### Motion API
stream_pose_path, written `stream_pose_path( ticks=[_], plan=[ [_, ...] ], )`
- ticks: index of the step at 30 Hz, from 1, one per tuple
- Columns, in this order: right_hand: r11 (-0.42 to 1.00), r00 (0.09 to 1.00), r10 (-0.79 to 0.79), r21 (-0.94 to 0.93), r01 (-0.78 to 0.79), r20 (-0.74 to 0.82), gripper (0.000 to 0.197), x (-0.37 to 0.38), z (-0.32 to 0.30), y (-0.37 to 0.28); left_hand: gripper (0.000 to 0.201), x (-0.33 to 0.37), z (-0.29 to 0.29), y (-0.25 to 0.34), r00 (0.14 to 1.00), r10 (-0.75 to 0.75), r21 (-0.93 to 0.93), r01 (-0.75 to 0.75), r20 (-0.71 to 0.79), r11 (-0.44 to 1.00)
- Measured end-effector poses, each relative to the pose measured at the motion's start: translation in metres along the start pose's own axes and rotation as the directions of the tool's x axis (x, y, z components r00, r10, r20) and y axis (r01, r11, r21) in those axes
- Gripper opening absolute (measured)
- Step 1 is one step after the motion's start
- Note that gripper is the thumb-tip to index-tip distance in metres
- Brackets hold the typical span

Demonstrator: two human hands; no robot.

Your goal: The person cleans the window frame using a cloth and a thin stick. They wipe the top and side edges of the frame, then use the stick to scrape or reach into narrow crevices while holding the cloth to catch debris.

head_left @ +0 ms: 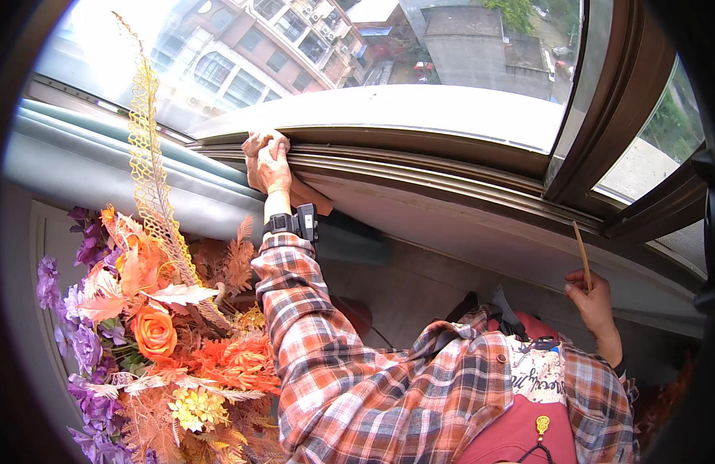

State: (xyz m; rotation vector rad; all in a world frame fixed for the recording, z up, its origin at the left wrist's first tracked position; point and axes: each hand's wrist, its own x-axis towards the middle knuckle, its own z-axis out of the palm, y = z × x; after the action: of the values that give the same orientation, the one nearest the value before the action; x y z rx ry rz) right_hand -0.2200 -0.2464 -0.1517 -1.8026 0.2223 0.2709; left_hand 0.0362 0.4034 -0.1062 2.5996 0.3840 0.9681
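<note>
With its arm stretched forward, my left hand presses a crumpled pinkish-brown cloth onto the dark metal window track. The fingers are closed over the cloth, and a dark watch-like device sits on that wrist. Lower at the right, my right hand pinches a thin, light wooden stick between thumb and fingers. The stick points up, its tip close to the window frame and apart from the cloth. Whatever lies under the cloth is hidden.
Orange and purple artificial flowers fill the left side, with a tall yellow lacy stem rising from them. A pale blue-grey curtain hangs behind. Brown window frame posts stand at the right; buildings show outside, far below.
</note>
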Motion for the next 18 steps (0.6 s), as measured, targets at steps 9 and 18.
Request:
stream_pose_path(
  ticks=[9, 18],
  plan=[
    [1.0, 0.998, 0.016, -0.016, -0.015, 0.068, 0.019, 0.007, -0.002, 0.001, 0.03, -0.032, 0.007, 0.057, 0.966, 0.255, -0.135, -0.248, 0.033, 0.959],
    [0.999, 0.992, -0.026, 0.028, 0.023, 0.124, 0.019, 0.01, -0.001, -0.002, 0.024, -0.059, -0.019, 0.139, 0.835, 0.453, -0.14, -0.431, 0.313, 0.891]
  ],
)
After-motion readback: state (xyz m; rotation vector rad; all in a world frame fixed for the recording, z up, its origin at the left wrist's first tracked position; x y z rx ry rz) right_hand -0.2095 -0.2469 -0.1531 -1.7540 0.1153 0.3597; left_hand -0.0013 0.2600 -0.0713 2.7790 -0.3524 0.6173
